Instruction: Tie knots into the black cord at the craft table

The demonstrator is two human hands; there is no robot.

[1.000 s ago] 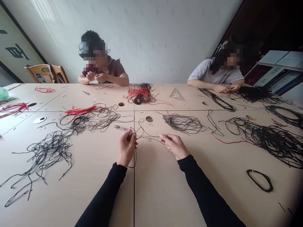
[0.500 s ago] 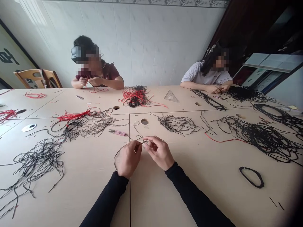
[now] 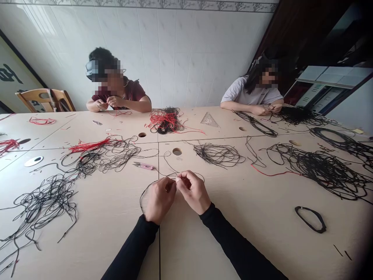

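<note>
My left hand point(image 3: 159, 198) and my right hand point(image 3: 194, 191) meet fingertip to fingertip over the middle of the beige table point(image 3: 204, 233). Both pinch a thin black cord point(image 3: 143, 194), which loops out to the left of my left hand and trails away toward a round hole point(image 3: 176, 151). Small pink snips point(image 3: 143, 166) lie just beyond my left hand. Black sleeves cover both forearms.
Tangles of black cord lie at the left point(image 3: 43, 198), centre point(image 3: 218, 153) and right point(image 3: 323, 169); red cord bundles point(image 3: 87, 146) and a red-black heap point(image 3: 166, 120) sit further back. A coiled black loop point(image 3: 310, 218) rests at the right. Two people sit across the table, handling cords.
My hands, apart with the cord stretched between them a second ago, have come together until the fingertips touch. The cord now forms a loop to the left of my left hand.
</note>
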